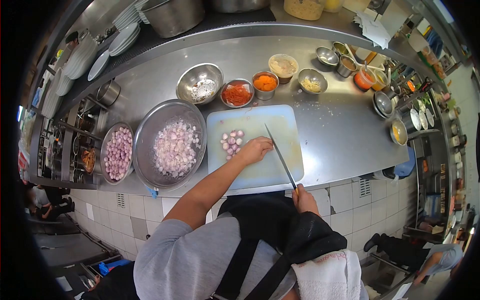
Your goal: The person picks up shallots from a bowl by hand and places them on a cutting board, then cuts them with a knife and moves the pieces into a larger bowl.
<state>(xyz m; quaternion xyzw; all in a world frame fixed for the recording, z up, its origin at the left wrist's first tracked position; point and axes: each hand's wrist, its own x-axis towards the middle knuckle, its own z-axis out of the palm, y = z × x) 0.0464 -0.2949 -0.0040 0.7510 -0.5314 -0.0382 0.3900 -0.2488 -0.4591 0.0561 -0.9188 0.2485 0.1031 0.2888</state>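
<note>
My right hand [305,200] is wrapped round the handle of a long knife [281,158], whose blade points away from me over the white cutting board [220,172]. On the board, my left hand [256,150] has its fingers curled together close to the blade; whatever lies under the fingertips is too small to make out. Several peeled shallots [232,142] lie on the board to the left of that hand. Left of the board stands a large metal bowl [142,157] of chopped shallots [175,147], and beyond it a smaller bowl of whole shallots [118,152].
Behind the board stand a metal bowl [184,80], a bowl of red strips [236,94], an orange-filled container [265,83] and a bowl of minced pieces [312,81]. A shelf edge [200,37] crosses above. A person [440,257] is at the lower right.
</note>
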